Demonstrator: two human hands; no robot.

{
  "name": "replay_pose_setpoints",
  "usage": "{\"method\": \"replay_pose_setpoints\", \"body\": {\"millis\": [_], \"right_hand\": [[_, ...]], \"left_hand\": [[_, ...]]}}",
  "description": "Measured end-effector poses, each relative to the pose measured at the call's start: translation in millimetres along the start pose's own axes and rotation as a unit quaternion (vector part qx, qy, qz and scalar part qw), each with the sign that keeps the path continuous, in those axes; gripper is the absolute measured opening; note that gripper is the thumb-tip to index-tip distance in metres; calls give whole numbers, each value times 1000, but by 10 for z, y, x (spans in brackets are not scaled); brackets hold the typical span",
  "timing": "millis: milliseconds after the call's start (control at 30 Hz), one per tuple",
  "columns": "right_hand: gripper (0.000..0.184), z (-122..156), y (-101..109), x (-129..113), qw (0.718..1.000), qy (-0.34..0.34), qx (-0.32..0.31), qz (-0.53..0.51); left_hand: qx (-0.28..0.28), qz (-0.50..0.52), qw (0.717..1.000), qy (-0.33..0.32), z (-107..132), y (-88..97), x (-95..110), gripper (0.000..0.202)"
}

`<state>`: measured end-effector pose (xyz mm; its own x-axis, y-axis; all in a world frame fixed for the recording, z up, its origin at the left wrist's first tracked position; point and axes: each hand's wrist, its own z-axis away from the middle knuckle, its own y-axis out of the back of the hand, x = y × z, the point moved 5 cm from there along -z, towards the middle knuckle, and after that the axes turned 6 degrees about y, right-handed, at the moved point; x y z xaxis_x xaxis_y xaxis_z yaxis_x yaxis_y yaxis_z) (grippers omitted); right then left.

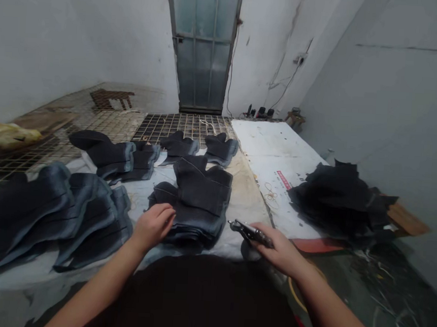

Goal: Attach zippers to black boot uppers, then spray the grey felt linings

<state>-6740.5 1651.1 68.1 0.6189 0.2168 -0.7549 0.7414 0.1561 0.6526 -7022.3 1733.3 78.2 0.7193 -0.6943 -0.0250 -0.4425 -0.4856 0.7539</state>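
A stack of dark denim cut pieces (197, 201) lies in front of me on a white cloth. My left hand (154, 224) rests on the stack's near left corner, fingers curled onto the fabric edge. My right hand (277, 250) is closed around a small metal tool (249, 230), likely thread snips, whose tip points left toward the stack, just off its right edge.
More denim stacks lie at left (53, 207) and farther back (118, 157), (197, 145). A heap of dark fabric (340, 200) sits on a white board (274, 152) at right, with rubber bands (272, 194) on the board. A wire grid surface (176, 124) and a door (203, 49) are behind.
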Motion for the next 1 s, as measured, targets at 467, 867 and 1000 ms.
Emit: {"method": "replay_pose_setpoints", "body": {"millis": [467,867,1000], "right_hand": [[29,-758,480,337,987,-30,150,46],[45,-494,539,635,945,-63,308,-95],[47,-251,535,727,931,-92,336,-108]], "left_hand": [[-266,-30,963,-26,-1285,-1072,-158,20],[-399,-25,916,-45,-1812,-2062,-165,26],[-367,3,926,-86,-1736,-1951,-141,20]]}}
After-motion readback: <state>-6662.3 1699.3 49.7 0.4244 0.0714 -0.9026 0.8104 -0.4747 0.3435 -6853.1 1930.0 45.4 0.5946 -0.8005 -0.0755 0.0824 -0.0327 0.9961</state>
